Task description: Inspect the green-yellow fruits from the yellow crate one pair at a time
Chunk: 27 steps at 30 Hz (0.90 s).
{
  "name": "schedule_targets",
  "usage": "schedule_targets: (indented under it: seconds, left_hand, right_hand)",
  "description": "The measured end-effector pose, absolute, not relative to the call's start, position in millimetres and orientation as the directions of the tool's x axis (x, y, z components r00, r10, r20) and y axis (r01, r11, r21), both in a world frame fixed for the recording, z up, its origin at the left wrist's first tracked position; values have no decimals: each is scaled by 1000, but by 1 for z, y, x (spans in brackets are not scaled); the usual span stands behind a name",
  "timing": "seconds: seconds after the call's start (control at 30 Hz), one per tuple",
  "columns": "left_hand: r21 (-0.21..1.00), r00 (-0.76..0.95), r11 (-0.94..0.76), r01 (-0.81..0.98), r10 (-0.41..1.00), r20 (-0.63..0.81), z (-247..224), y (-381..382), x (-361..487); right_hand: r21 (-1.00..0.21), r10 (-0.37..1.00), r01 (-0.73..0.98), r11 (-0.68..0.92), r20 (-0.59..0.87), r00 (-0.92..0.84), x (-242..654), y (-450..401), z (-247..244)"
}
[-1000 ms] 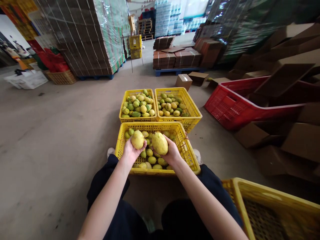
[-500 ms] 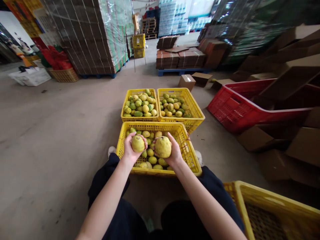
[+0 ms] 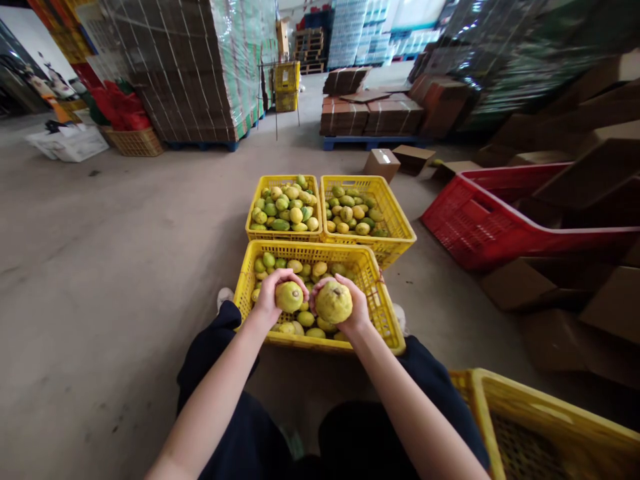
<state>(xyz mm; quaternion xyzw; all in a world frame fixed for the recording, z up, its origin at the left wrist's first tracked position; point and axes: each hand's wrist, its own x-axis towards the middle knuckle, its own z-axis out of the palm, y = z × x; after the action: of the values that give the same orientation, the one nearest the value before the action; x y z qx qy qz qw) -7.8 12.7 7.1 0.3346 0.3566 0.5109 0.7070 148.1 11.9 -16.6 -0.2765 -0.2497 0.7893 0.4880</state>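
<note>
The single view sits at head height—facing forward and down, near the left hand, right hand and front crate—with boxes well beyond, toward the top.

Around me stretches a bare concrete floor, dull grey-brown with small dark spots. Ahead, to the left, stands a tall stack of strapped brown cardboard in clear wrap; farther back I see wooden pallets and wrapped blue-white packs. Flattened cardboard bundles lie on a blue pallet. Brighter light fills the far end, while the right side is dim.
</note>
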Motion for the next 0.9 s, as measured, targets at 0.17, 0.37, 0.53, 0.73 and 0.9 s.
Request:
schedule_targets:
  seconds: [0.17,0.37,0.53,0.73,0.9]
  left_hand:
    - [797,201,274,-538,960,-194,8,13,-9]
    - [762,187,274,-587,961,-201,6,15,-10]
    - [746,189,276,-606,961,-202,8,15,-9]
    - [741,179,292,-605,956,-231,10,16,-9]
    - [732,184,289,-617,957,-223,7,16,-9]
  right_hand:
    - [-669,913,-634,-388,-184,-364,148,12,-16]
    - [-672,914,-632,-386,-186,-360,147,11,-16]
    - [-680,916,-628,-379,-178,-360,147,11,-15]
    - [-670,915,-638,-380,-174,-363,147,11,-14]
    - [-661,913,-644,-385,-172,-370,147,11,-16]
